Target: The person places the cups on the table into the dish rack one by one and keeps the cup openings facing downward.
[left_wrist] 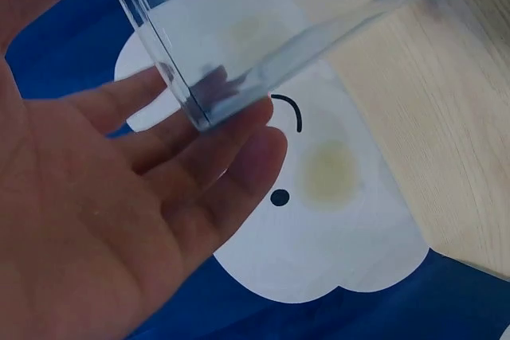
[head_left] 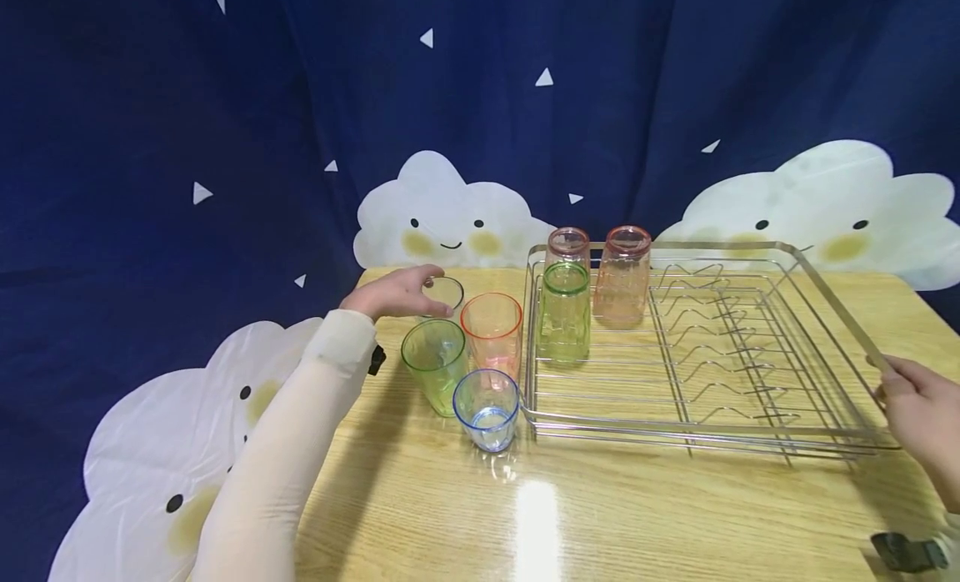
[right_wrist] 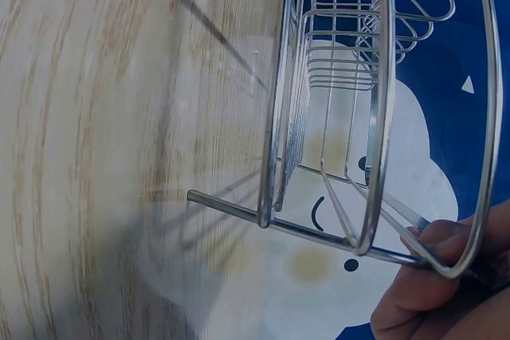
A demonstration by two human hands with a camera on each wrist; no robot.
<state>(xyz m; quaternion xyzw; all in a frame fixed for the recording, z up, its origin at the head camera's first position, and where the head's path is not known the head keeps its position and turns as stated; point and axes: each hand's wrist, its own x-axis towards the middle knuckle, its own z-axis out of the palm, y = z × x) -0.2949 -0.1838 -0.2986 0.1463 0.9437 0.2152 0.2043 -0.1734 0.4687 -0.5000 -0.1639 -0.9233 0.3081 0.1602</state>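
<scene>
My left hand (head_left: 401,295) holds a clear glass (head_left: 444,295) at the back left, thumb on the near side of its rim and fingers on the far side. In the left wrist view the fingers curve along the pale blue-tinted wall of this glass (left_wrist: 239,53). Just in front stand an upright green glass (head_left: 435,361), a red-rimmed one (head_left: 492,332) and a blue one (head_left: 487,415). My right hand (head_left: 918,407) grips the right end of a metal wire dish rack (head_left: 832,298); the right wrist view shows fingers (right_wrist: 422,292) around its outer frame.
Inside the rack's left side, a green glass (head_left: 566,315) and two pink glasses (head_left: 622,278) (head_left: 567,242) stand upside down. Wavy wire dividers (head_left: 697,348) fill its middle. All stand on a wooden table (head_left: 600,515), with a dark blue cloud-print curtain (head_left: 480,82) behind.
</scene>
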